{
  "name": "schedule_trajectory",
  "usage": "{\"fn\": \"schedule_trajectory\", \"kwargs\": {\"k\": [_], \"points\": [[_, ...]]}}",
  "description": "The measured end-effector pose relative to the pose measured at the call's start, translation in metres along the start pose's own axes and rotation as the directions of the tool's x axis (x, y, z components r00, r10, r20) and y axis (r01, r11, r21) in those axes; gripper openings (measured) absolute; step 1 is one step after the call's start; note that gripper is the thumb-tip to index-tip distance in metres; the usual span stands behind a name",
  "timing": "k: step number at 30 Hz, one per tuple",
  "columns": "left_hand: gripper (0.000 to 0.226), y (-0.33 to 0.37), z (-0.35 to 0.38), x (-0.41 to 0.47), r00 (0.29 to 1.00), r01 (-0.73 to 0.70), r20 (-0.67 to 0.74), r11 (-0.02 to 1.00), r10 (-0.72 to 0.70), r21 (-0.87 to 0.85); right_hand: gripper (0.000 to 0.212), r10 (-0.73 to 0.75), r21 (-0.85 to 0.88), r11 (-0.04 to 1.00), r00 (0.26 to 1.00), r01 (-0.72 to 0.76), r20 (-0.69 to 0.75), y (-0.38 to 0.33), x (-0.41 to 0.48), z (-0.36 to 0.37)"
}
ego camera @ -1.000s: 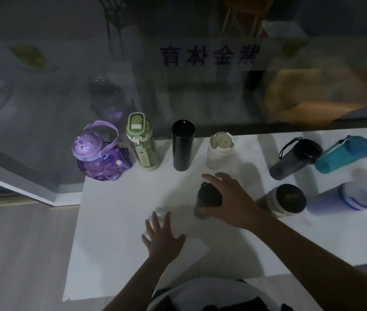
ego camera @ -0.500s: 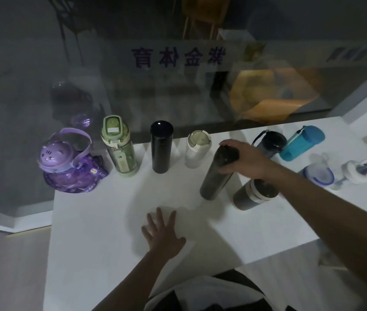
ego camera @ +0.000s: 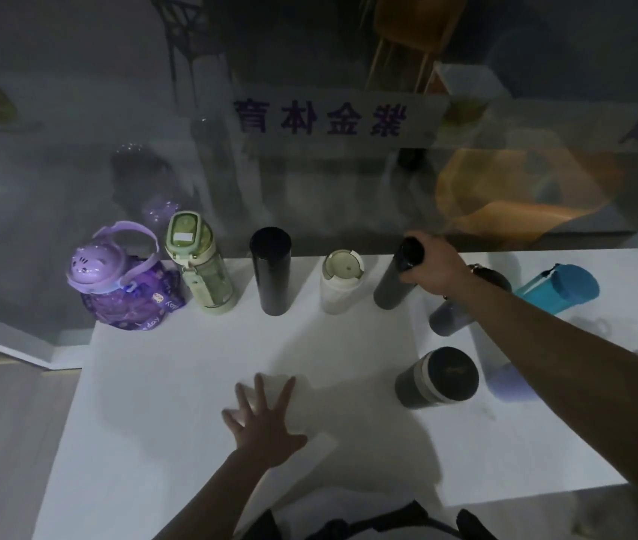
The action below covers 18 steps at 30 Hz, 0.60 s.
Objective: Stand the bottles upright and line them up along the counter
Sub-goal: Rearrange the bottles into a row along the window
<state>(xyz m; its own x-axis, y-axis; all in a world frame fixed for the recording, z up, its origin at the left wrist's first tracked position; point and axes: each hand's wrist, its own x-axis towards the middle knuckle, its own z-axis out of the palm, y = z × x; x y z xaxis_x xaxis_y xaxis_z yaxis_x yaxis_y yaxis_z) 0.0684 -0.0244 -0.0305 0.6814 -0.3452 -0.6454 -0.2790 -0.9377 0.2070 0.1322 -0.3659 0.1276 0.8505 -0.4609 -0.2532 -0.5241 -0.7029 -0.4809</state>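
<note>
Gripping grey flask [ego camera: 393, 284] by its cap, right hand [ego camera: 432, 267] could tip it, seemingly tilted; left hand [ego camera: 264, 422] flat, empty.

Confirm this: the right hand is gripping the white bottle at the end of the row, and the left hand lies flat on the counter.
Not quite. In the head view the right hand grips the dark grey bottle, which stands just right of the white bottle; nothing touches the white one. The left hand does lie flat and open on the counter.
</note>
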Motion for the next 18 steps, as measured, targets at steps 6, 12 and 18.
{"fn": "schedule_trajectory", "kwargs": {"k": [6, 12, 18], "points": [[0.103, 0.008, -0.002, 0.001, 0.999, 0.034, -0.005, 0.999, -0.034, -0.001, 0.084, -0.016, -0.013, 1.000, 0.999, 0.017, 0.040, 0.017, 0.016, 0.003], [0.105, 0.012, 0.000, 0.002, 0.999, 0.048, -0.012, 0.999, -0.048, -0.003, 0.081, -0.061, -0.029, 0.998, 0.996, 0.063, 0.063, 0.021, 0.016, 0.001], [0.107, 0.016, 0.000, 0.003, 0.998, 0.061, -0.006, 0.998, -0.061, 0.004, 0.081, -0.071, -0.052, 0.996, 0.996, 0.074, 0.061, 0.024, 0.016, 0.001]]}}
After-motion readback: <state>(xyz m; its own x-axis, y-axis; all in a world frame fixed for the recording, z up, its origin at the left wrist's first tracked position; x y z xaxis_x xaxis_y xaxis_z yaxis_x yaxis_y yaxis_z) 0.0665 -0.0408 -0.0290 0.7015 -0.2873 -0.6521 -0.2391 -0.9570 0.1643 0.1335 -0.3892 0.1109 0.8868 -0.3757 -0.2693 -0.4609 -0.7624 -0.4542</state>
